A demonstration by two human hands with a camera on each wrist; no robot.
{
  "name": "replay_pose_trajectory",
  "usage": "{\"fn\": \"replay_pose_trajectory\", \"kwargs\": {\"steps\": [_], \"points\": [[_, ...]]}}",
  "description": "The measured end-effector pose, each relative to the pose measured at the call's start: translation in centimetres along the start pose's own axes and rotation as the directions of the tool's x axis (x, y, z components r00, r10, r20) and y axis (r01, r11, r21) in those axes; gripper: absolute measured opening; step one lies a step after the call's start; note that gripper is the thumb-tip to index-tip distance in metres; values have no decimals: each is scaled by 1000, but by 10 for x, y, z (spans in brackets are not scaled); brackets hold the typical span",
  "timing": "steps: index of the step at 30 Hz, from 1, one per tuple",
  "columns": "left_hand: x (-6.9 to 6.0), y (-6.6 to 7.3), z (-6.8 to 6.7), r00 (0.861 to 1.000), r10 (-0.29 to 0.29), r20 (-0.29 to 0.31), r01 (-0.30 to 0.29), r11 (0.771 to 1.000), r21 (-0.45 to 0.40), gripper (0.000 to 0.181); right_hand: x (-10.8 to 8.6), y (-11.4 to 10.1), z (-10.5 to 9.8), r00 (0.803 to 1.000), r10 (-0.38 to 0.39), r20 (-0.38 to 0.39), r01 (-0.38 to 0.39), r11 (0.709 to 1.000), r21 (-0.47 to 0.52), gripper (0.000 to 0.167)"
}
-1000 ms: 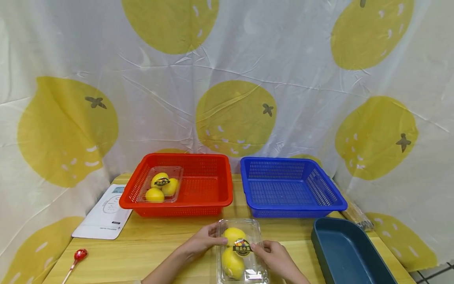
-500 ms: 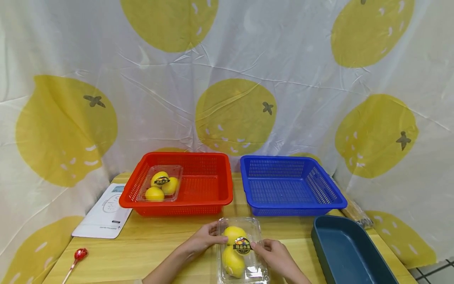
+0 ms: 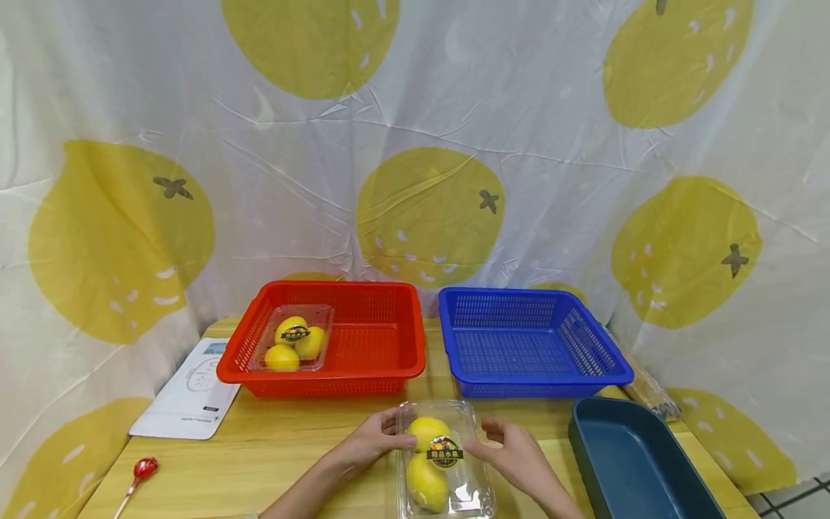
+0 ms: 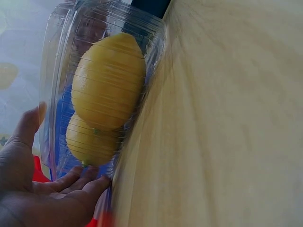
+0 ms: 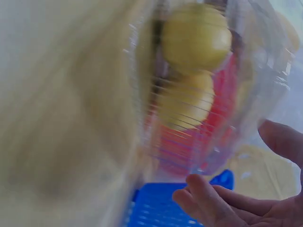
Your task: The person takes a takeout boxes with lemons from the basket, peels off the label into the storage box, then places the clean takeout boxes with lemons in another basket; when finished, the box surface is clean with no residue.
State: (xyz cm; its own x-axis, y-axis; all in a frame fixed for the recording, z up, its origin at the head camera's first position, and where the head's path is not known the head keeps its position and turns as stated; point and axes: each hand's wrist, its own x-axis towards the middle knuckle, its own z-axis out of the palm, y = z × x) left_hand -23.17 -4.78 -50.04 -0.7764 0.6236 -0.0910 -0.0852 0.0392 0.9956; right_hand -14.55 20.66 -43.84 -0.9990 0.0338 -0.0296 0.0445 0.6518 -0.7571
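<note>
A clear plastic fruit box (image 3: 462, 424) with two lemons (image 3: 427, 484) inside lies on the table at the front centre. A black label (image 3: 444, 453) with printed characters sits on its lid. My left hand (image 3: 368, 440) holds the box's left side, thumb over the lid's edge and fingers along the wall, as the left wrist view also shows. On the other side, my right hand (image 3: 519, 461) is beside the box with relaxed fingers. In the right wrist view, its thumb (image 5: 281, 141) and fingertips (image 5: 196, 189) stand slightly apart from the plastic.
Behind stands a red basket (image 3: 324, 377) holding another clear box (image 3: 322, 315) of three lemons. A blue basket (image 3: 538, 378) is to its right. A dark teal tray (image 3: 642, 461) lies at right, a white scale (image 3: 188, 396) at left, near a red lollipop (image 3: 145, 468).
My right hand has let go of the box's right side and drawn a little to the right, its thumb off the label. The left hand and the box stay nearly in place.
</note>
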Motion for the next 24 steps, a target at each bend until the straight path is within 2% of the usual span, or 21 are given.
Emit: {"fn": "replay_pose_trajectory", "kwargs": {"steps": [5,9,11,13,17,21,24], "points": [[0,1,1,1000,0,-4,0,1000,15,81,4,-15,-11,999,-48,-4,48,998,-42,55],[0,1,1,1000,0,-9,0,1000,31,80,10,-25,-16,984,-164,68,170,982,-86,45],[0,1,1,1000,-1,-11,2,999,40,78,13,-29,-18,963,-240,122,253,961,-108,41],[0,0,1,1000,2,-12,-2,999,47,76,17,-32,-18,932,-311,186,335,935,-113,38],[1,-1,1,1000,12,-9,-11,999,44,73,26,-39,-18,868,-394,303,444,888,-118,37],[1,-2,0,1000,14,-9,-14,999,38,73,36,-44,-15,824,-393,409,485,861,-151,37],[0,-2,1,1000,13,-9,-13,999,41,72,40,-45,-10,812,-371,451,491,852,-183,38]]}}
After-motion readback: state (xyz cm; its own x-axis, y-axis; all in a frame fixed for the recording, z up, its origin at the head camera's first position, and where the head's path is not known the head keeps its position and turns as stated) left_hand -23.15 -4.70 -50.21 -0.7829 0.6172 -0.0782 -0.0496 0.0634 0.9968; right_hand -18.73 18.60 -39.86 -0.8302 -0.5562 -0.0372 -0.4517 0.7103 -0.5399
